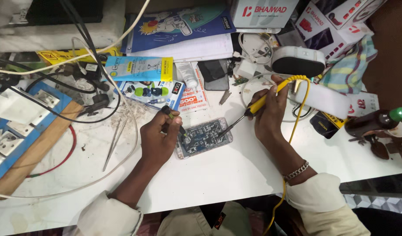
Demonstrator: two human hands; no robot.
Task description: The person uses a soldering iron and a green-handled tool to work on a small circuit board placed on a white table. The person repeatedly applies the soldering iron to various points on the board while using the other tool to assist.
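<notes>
— What's the bench like?
— A white table (236,170) crowded with cables, boxes and packets; tweezers (112,142) lie left of centre.
— And the hands?
— The left hand (159,137) is closed around a thin dark tool (174,120), its tip on the opened phone (204,137) lying mid-table. The right hand (268,116) grips a yellow-handled soldering iron (253,107), tip at the phone's right edge.

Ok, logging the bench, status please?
Left hand grips small tool on circuit board. Right hand holds soldering iron, tip at board. Tweezers lie apart, left.
</notes>
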